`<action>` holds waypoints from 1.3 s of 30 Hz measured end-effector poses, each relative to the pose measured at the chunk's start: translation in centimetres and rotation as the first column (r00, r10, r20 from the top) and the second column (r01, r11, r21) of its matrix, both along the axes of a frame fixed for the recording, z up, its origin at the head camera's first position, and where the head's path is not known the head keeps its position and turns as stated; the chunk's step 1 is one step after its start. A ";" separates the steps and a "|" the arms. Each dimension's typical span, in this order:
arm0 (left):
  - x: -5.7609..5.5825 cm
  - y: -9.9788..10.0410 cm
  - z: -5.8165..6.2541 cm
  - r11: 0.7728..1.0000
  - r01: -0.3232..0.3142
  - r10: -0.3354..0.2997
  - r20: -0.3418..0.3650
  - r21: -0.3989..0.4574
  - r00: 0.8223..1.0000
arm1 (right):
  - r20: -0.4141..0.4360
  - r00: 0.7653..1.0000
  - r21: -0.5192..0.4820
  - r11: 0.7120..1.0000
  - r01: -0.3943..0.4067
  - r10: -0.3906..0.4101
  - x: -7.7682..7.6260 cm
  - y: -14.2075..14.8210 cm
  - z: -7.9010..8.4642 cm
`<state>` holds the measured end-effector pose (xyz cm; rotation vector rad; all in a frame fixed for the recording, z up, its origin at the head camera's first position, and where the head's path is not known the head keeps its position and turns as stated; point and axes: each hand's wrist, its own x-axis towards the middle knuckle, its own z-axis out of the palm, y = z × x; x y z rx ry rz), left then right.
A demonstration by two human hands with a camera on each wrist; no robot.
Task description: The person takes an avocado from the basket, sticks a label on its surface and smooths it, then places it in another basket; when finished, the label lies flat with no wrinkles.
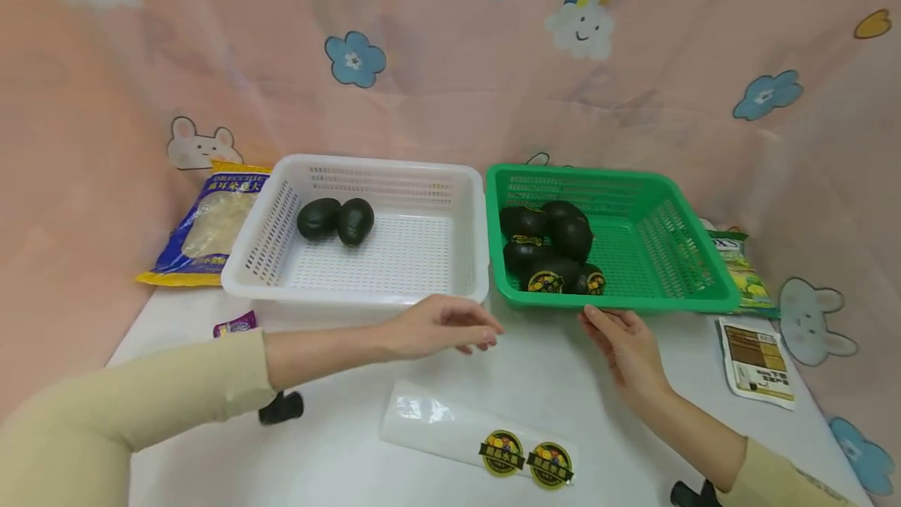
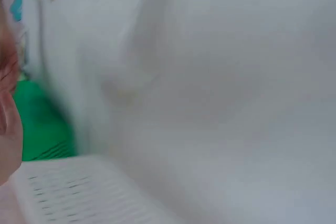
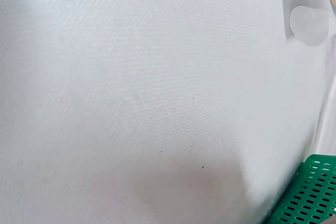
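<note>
My left hand (image 1: 445,325) hovers over the table by the near right corner of the white basket (image 1: 415,297), fingers loosely bent and holding nothing; its edge (image 2: 9,124) shows in the left wrist view. Inside that basket lie two dark avocados (image 1: 319,218). The fingertips of my right hand (image 1: 628,346) are at the front rim of the green basket (image 1: 655,303); no curl round the rim is visible. Several dark avocados (image 1: 568,235) are heaped at that basket's left side, some bearing round black-and-gold stickers (image 1: 545,282).
In front lies a glossy white backing strip (image 1: 436,422) with two round stickers (image 1: 502,453). A blue-and-yellow pasta bag (image 1: 211,225) leans at left, near a small purple packet (image 1: 235,324). At right are a green snack bag (image 1: 744,268) and a brown-and-white pouch (image 1: 756,362).
</note>
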<state>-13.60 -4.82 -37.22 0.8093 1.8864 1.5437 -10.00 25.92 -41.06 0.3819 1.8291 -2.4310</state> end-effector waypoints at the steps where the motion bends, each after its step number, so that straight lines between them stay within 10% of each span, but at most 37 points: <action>1: 0.9 -1.2 -1.0 0.999 -0.035 0.033 0.105 0.019 0.994 | -0.003 1.000 -0.004 1.000 -0.001 0.001 0.0 0.0 0.0; 6: 2.8 -6.8 -5.1 0.961 -0.264 0.225 0.322 0.082 0.920 | -0.010 1.000 -0.026 1.000 0.007 -0.008 0.1 -0.3 0.0; 11: 2.1 -10.5 -6.3 0.871 -0.480 0.438 0.274 0.107 0.856 | 0.029 0.999 -0.048 0.999 -0.020 0.021 0.4 -0.9 0.3; 15: 1.6 -11.6 -6.2 0.828 -0.556 0.530 0.223 0.074 0.818 | 0.162 0.953 0.035 0.964 -0.264 0.256 1.1 -3.0 1.3; 17: 1.6 -11.7 -6.2 0.818 -0.571 0.546 0.220 0.068 0.808 | 0.185 0.873 0.144 0.866 -0.478 0.451 1.1 -4.8 2.7; 20: 1.7 -11.6 -6.4 0.791 -0.609 0.584 0.217 0.063 0.782 | 0.118 0.708 0.346 0.640 -0.686 0.696 -0.6 -8.0 6.2; 24: 1.8 -11.5 -6.6 0.750 -0.658 0.636 0.201 0.067 0.745 | 0.014 0.489 0.657 0.361 -0.662 0.872 -6.0 -13.3 12.2; 28: 1.6 -11.2 -6.7 0.740 -0.669 0.648 0.193 0.072 0.737 | 0.040 0.342 0.821 0.164 -0.547 0.939 -12.9 -18.8 15.5; 31: 1.8 -11.2 -6.7 0.740 -0.670 0.651 0.189 0.057 0.735 | 0.145 0.298 0.841 0.041 -0.539 0.943 -17.4 -22.4 15.3; 34: 2.1 -11.0 -6.7 0.736 -0.675 0.655 0.199 0.054 0.729 | 0.289 0.313 0.828 -0.072 -0.556 0.905 -20.4 -25.2 13.5; 39: 2.2 -10.5 -6.5 0.698 -0.710 0.678 0.232 0.096 0.698 | 0.384 0.396 0.772 -0.055 -0.634 0.834 -22.5 -28.3 8.6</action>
